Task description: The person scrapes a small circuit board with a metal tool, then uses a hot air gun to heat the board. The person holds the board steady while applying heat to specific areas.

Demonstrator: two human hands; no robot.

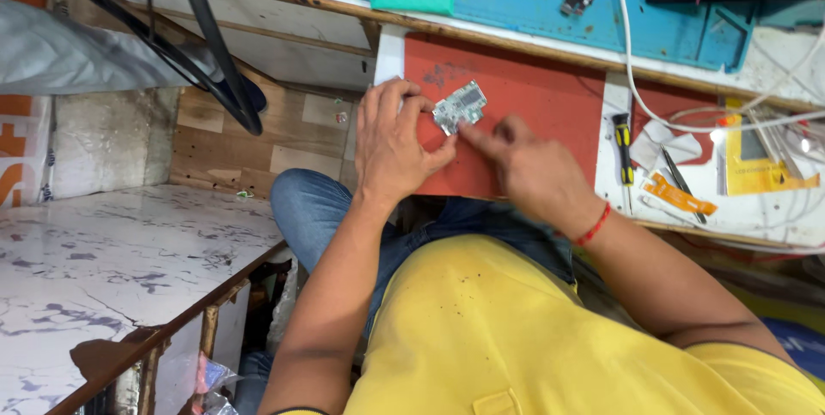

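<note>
A small silvery-green circuit board [460, 106] lies tilted on a red mat [533, 97] on the workbench. My left hand [395, 144] pinches the board's left edge between thumb and fingers. My right hand [528, 170], with a red thread on the wrist, touches the board's lower right corner with a fingertip. Both hands rest on the red mat.
A yellow-and-black screwdriver [623, 144], tweezers [683, 183] and an orange flex strip [679, 194] lie right of the mat. A teal mat [601, 11] with tools and a white cable [632, 71] sit behind. A marble-pattern counter [103, 269] stands at lower left; black hoses [215, 45] hang above it.
</note>
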